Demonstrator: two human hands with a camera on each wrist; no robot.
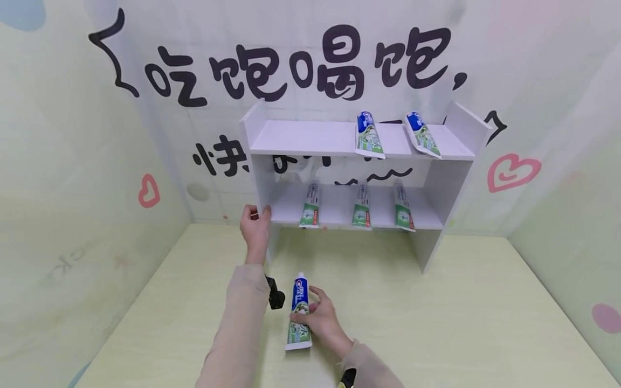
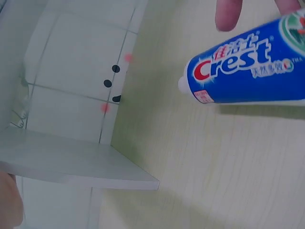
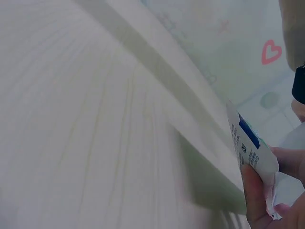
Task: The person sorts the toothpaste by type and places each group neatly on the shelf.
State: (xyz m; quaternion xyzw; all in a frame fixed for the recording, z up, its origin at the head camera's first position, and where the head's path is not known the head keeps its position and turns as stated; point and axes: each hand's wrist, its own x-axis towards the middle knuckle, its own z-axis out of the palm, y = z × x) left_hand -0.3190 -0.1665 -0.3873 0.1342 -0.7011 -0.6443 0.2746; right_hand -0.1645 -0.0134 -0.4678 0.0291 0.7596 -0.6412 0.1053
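Note:
My right hand holds a blue and green Crest toothpaste tube above the table, thumb on one side and fingers on the other. Its white cap points toward the shelf. In the right wrist view the tube's white printed back shows between thumb and fingers. With my left hand I grip the left side panel of a white two-level shelf at about the lower board's height. Only a bit of that hand shows in the left wrist view, beside the panel.
Two Crest tubes lie on the upper board, toward the right. Three green and white toothpaste tubes lie on the lower board. The shelf stands on a pale table against a wall with printed characters.

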